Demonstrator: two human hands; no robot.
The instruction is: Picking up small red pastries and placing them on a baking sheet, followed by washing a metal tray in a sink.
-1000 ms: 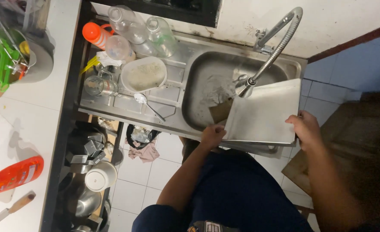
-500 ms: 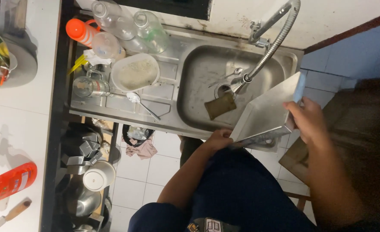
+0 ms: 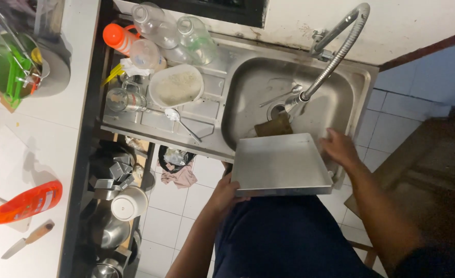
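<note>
I hold a square metal baking tray (image 3: pixel 281 163) level over the near edge of the steel sink (image 3: pixel 248 90). My left hand (image 3: pixel 226 192) grips the tray's near left corner from below. My right hand (image 3: pixel 339 148) holds its right side. A brown sponge (image 3: pixel 272 126) lies in the basin just beyond the tray, under the flexible tap (image 3: pixel 335 51). A spoon (image 3: pixel 281 96) rests near the drain.
On the drainboard stand a white bowl (image 3: pixel 176 85), a glass mug (image 3: pixel 118 99), clear bottles (image 3: pixel 178 31), an orange-capped bottle (image 3: pixel 120 36) and a spoon (image 3: pixel 182 123). On the white counter at left lie an orange bottle (image 3: pixel 24 204), a knife (image 3: pixel 28 240) and a green-lidded pot (image 3: pixel 11 67). Pots sit on a low shelf (image 3: pixel 117 201).
The tray was upright and tilted over the basin; it has been swung down to lie flat at the sink's near edge. My right hand slid along its right side.
</note>
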